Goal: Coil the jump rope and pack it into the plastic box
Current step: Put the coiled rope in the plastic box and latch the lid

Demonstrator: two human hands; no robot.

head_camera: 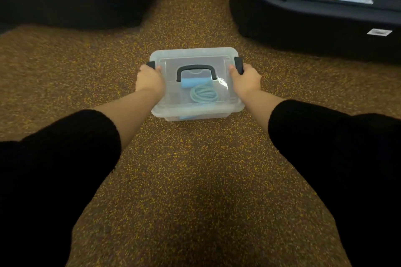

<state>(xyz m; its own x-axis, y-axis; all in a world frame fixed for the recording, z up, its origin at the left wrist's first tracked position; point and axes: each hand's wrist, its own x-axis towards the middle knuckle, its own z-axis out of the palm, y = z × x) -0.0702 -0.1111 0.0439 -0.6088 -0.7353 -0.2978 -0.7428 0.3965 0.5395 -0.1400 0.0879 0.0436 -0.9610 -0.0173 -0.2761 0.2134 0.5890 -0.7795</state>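
A clear plastic box (196,106) stands on the speckled floor with its lid on and a black carry handle (196,70) lying flat on top. Through the lid I see the coiled light-blue jump rope (203,95) and one of its blue handles (194,83). My left hand (149,79) grips the box's left side, fingers over the black left latch (151,64). My right hand (245,80) grips the right side, thumb and fingers on the black right latch (239,65). Black sleeves cover both forearms.
Two large dark machine bases flank the floor beyond the box, one at the back left (71,6) and one at the back right (314,19). A strip of brown speckled floor (195,6) runs between them. Open floor lies in front of the box.
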